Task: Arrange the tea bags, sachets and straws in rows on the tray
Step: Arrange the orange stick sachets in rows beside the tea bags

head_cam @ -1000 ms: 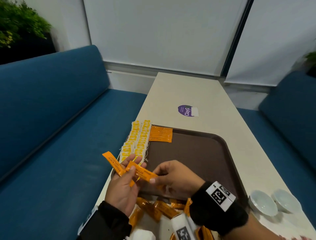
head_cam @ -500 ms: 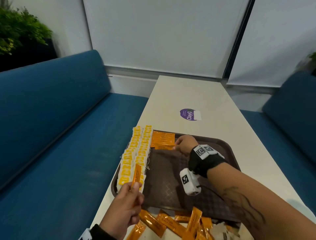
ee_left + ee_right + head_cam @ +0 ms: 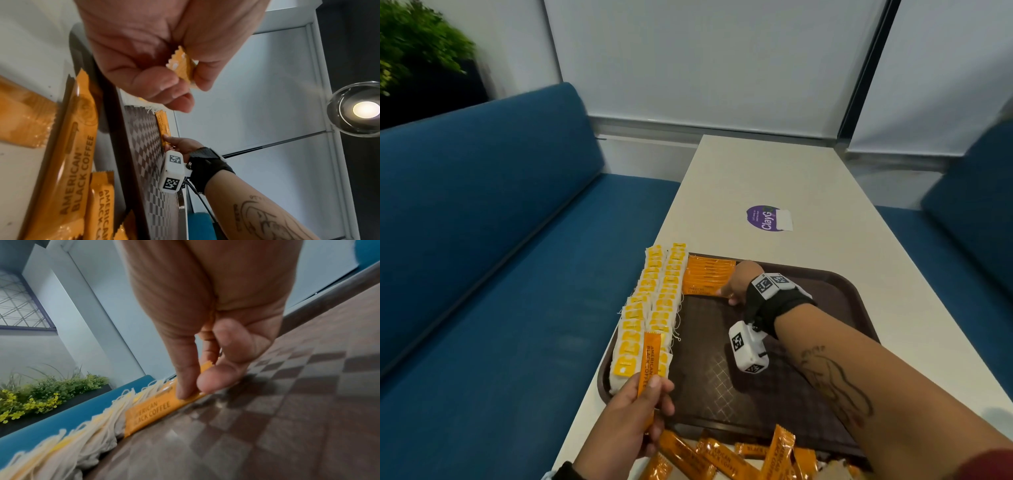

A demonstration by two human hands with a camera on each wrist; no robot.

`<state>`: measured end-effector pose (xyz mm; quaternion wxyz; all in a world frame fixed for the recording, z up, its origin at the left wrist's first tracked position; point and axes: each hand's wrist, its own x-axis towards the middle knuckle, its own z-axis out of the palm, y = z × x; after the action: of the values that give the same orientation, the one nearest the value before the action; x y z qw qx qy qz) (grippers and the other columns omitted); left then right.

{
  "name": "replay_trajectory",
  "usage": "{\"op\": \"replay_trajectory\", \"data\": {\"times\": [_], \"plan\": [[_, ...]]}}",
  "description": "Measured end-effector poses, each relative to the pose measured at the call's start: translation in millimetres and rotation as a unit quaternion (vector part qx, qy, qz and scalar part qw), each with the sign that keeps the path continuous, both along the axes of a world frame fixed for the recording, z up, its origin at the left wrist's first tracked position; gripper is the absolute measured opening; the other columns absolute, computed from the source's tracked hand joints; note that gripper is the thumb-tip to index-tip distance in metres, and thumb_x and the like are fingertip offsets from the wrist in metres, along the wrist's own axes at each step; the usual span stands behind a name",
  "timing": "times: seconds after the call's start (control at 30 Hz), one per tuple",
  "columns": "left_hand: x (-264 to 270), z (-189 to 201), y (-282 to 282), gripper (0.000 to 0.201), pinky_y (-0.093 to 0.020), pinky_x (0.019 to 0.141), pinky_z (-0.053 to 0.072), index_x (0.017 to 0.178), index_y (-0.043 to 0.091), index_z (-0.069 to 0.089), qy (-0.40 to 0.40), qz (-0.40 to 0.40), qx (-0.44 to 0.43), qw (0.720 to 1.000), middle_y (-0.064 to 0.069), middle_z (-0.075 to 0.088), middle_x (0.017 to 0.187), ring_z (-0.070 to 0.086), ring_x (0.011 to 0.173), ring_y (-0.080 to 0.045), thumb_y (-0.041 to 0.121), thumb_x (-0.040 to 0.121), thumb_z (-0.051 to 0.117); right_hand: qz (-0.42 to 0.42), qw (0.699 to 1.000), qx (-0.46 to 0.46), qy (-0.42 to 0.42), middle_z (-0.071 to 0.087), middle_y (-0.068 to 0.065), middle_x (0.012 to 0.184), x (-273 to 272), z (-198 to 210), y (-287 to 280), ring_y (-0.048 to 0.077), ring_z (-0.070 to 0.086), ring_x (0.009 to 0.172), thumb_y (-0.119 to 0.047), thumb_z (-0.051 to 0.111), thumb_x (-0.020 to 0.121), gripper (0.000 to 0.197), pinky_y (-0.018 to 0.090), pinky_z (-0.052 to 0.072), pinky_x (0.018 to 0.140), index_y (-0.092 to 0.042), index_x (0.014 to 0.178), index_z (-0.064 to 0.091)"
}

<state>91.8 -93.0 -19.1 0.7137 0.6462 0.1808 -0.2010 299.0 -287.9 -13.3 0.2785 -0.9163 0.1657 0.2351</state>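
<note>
A brown tray [image 3: 808, 394] holds two rows of yellow-tagged tea bags [image 3: 654, 308] along its left side. A row of orange coffee sachets [image 3: 705, 274] lies at its far left corner. My right hand [image 3: 726, 296] reaches there; in the right wrist view its index finger and thumb [image 3: 213, 381] pinch the nearest sachet [image 3: 152, 413], which lies flat on the tray [image 3: 287, 418] beside the tea bags [image 3: 72, 443]. My left hand [image 3: 650, 383] pinches another sachet [image 3: 650, 356] upright over the tray's near left corner, also seen as sachet [image 3: 183, 68]. No straws are in view.
Several loose coffee sachets [image 3: 722, 459] lie on the white table [image 3: 774, 178] in front of the tray's near edge. A purple sticker [image 3: 765, 218] sits further out on the table. Blue benches [image 3: 500, 274] run along both sides.
My right hand took one sachet from beside my left hand and carried it to the far row on the tray. My left hand kept its sachet and turned it upright.
</note>
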Motion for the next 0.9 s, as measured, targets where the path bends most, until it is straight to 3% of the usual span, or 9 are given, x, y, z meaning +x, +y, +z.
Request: {"op": "replay_trajectory", "data": {"times": [0.2,0.33,0.47,0.53,0.6,0.67,0.77,0.9], "plan": [[1,0,0,0.032,-0.023,0.043,0.035,0.094,0.008,0.065,-0.003,-0.01,0.003,1.0,-0.003,0.058,0.062,0.044,0.045,-0.012,0.03,0.096,0.042,-0.031,0.999,0.013,0.005,0.061,0.002,0.068,3,-9,1,0.012,0.057,0.054,-0.022,0.074,0.081,0.028,0.026,0.049,0.061,-0.011,0.078,0.048],[1,-2,2,0.032,-0.021,0.041,0.035,0.095,0.013,0.069,-0.003,-0.023,0.009,1.0,-0.005,0.055,0.069,0.042,0.045,-0.009,0.031,0.095,0.043,-0.043,0.999,0.018,-0.02,0.062,0.001,0.07,2,-8,0,0.011,0.058,0.052,-0.021,0.076,0.078,0.032,0.025,0.045,0.05,-0.012,0.08,0.045],[-1,2,0,0.026,-0.018,0.037,0.03,0.098,0.013,0.07,0.001,-0.028,-0.021,0.999,-0.003,0.046,0.066,0.034,0.041,-0.006,0.025,0.094,0.047,0.001,0.999,-0.025,-0.037,0.07,0.004,0.084,-4,-7,-8,0.017,0.065,0.073,-0.027,0.077,0.077,0.033,0.028,0.049,0.064,-0.007,0.095,0.059],[-3,5,-2,0.026,-0.018,0.035,0.029,0.099,0.011,0.069,-0.001,-0.027,-0.041,0.999,-0.003,0.045,0.065,0.033,0.04,-0.006,0.023,0.094,0.048,0.009,0.998,-0.007,-0.066,0.064,0.004,0.075,-10,-3,-15,0.02,0.062,0.073,-0.026,0.078,0.077,0.032,0.028,0.048,0.063,-0.004,0.092,0.06],[-5,7,-3,0.026,-0.018,0.035,0.03,0.099,0.009,0.069,-0.013,-0.033,-0.044,0.998,-0.002,0.049,0.064,0.036,0.041,-0.006,0.024,0.094,0.048,0.02,0.993,0.048,-0.103,0.059,0.006,0.07,-23,7,-19,0.022,0.058,0.072,-0.022,0.076,0.079,0.025,0.029,0.046,0.063,-0.005,0.086,0.059],[-7,9,-4,0.027,-0.019,0.035,0.032,0.099,0.008,0.069,-0.023,-0.049,-0.037,0.998,0.0,0.055,0.062,0.04,0.041,-0.007,0.025,0.094,0.048,0.012,0.979,0.161,-0.123,0.059,0.006,0.075,-49,23,-19,0.017,0.056,0.065,-0.018,0.073,0.082,0.018,0.025,0.041,0.053,-0.008,0.088,0.059],[-9,15,-5,0.028,-0.018,0.037,0.034,0.096,0.008,0.07,-0.036,-0.089,-0.02,0.995,0.0,0.055,0.058,0.043,0.042,-0.007,0.026,0.093,0.049,0.068,0.946,0.303,-0.098,0.062,0.0,0.076,-98,47,-12,0.007,0.053,0.058,-0.022,0.068,0.085,0.011,0.018,0.033,0.046,-0.014,0.088,0.061],[-15,19,-8,0.028,-0.016,0.039,0.035,0.091,0.006,0.068,-0.07,-0.142,-0.008,0.987,0.001,0.057,0.054,0.046,0.04,-0.006,0.029,0.091,0.051,0.169,0.915,0.365,-0.037,0.068,-0.005,0.077,-150,63,-2,0.006,0.057,0.061,-0.018,0.069,0.084,0.009,0.013,0.034,0.042,-0.018,0.093,0.066]]}}
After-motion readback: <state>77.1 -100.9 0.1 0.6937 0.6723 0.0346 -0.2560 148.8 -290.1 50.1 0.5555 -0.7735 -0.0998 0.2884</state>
